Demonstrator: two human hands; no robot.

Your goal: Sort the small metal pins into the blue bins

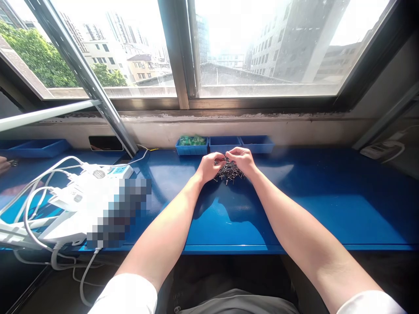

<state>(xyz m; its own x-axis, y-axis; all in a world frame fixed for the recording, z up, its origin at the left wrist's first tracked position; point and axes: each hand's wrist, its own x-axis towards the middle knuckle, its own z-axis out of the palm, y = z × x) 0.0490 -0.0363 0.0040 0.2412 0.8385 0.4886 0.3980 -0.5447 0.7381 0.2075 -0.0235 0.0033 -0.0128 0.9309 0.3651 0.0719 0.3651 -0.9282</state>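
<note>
A loose pile of small dark screws [231, 172] lies on the blue tabletop [219, 226], below my two hands. My left hand [210, 167] is at the pile's left edge, its thumb and fingers pinched together. My right hand [241, 160] pinches at the upper right of the pile, its fingertips close to those of the left. Whatever sits between the fingertips is too small to make out. Both forearms reach in from the front edge.
Behind the pile stand a blue bin of green packets [192, 141] and two more blue bins [225, 143]. White power strips [88, 187] with tangled cables crowd the left, beside a metal post [108, 117]. Another person's hand [4, 165] shows at far left.
</note>
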